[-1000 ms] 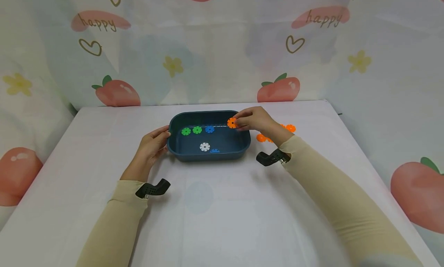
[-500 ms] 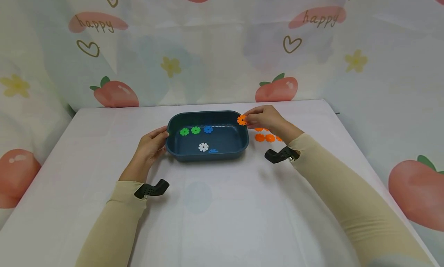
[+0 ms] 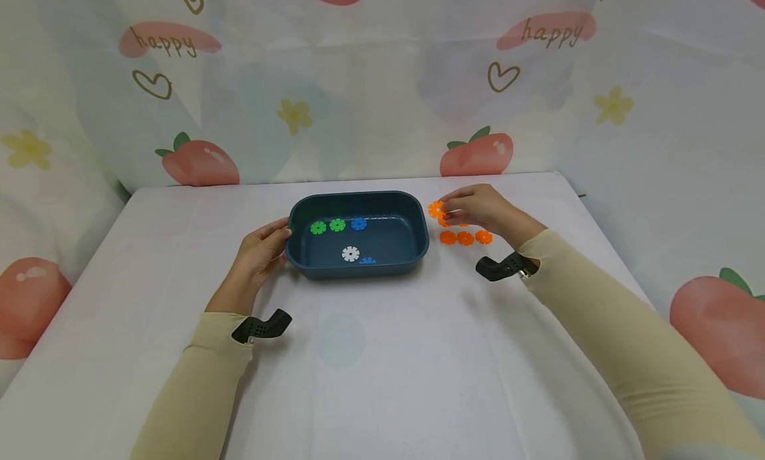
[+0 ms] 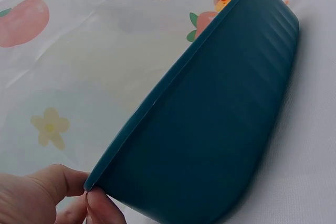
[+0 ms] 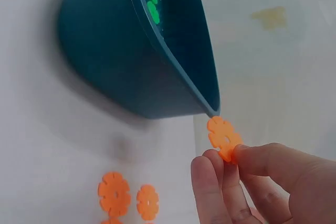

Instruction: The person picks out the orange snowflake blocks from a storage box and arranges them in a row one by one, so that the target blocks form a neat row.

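A dark blue-green plastic basin (image 3: pixel 358 271) stands on the table. My left hand (image 3: pixel 261 254) pinches its left rim between thumb and fingers, as the left wrist view shows close up. Between the thumb and fingertips of my right hand (image 3: pixel 481 206) is an orange notched disc (image 5: pixel 224 137), raised just beyond the basin's right rim. On the table under that hand lie several more orange discs (image 3: pixel 465 238), some partly hidden by the fingers. Inside the basin are two green discs (image 3: pixel 337 225), a blue disc (image 3: pixel 358 224), a white disc (image 3: pixel 350 253) and a second blue disc (image 3: pixel 367 261), half hidden by the front wall.
A white cloth covers the table (image 3: pixel 358 393). Behind it hangs a printed curtain (image 3: pixel 370 101) with peaches, hearts and flowers. Each wrist carries a black band mount (image 3: pixel 261 326).
My right hand has moved right with the orange disc, from over the basin's inside to beyond its right rim, above the loose discs. The left hand keeps its hold on the rim.
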The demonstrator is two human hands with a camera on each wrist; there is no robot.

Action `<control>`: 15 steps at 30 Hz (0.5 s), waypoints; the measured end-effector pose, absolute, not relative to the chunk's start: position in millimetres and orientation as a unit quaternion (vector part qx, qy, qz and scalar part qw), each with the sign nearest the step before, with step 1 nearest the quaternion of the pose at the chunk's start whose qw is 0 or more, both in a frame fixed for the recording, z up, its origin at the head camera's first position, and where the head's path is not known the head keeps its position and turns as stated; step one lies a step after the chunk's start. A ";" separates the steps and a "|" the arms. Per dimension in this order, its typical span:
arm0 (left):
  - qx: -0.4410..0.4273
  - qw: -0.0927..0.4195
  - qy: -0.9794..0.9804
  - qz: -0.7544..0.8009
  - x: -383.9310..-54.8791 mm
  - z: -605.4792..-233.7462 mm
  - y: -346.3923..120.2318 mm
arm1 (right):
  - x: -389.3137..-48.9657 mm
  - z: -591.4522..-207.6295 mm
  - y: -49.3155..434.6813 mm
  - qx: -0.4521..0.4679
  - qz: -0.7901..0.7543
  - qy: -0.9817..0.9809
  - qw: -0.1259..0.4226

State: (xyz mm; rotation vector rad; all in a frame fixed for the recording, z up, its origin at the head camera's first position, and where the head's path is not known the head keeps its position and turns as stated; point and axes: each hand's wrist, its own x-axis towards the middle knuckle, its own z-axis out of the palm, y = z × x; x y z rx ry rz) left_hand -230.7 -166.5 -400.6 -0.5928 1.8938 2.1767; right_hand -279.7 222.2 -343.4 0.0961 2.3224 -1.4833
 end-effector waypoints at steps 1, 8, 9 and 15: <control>-0.201 0.097 0.640 0.735 -230.4 -400.4 -166.4 | -279.5 -343.5 223.9 0.038 -0.528 0.826 0.192; -0.203 0.094 0.644 0.731 -229.1 -399.1 -166.5 | -278.2 -344.7 238.7 0.057 -0.537 0.817 0.202; -0.204 0.094 0.645 0.731 -228.9 -398.9 -166.4 | -278.0 -345.1 241.0 0.059 -0.539 0.815 0.205; -0.206 0.096 0.648 0.727 -230.1 -400.1 -165.1 | -277.3 -349.3 259.2 0.074 -0.548 0.805 0.216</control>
